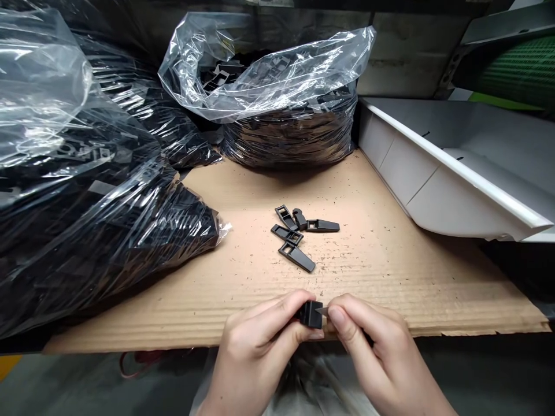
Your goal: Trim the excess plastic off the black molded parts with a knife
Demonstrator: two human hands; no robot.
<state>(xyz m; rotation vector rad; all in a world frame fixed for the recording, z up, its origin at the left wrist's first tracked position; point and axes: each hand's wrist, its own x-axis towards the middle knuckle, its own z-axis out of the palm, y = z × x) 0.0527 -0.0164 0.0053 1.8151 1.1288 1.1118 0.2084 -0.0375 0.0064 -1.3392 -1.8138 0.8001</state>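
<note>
Near the front edge of the cardboard, my left hand (pixel 271 335) pinches a small black plastic part (pixel 311 314) between thumb and fingers. My right hand (pixel 368 341) is closed on a thin pointed blade (pixel 321 311), whose tip meets the right side of the part. The blade's handle is hidden inside my fingers. Beyond my hands lies a loose group of black plastic pieces: a tapered clip (pixel 297 257) with a square opening, another tapered clip (pixel 323 225), and a short curved piece (pixel 299 219) among them.
A cardboard sheet (pixel 243 277) with dark shavings covers the work surface. Clear plastic bags of black parts stand at the left (pixel 87 231) and the back (pixel 286 136). A grey-white tray (pixel 433 185) borders the right side.
</note>
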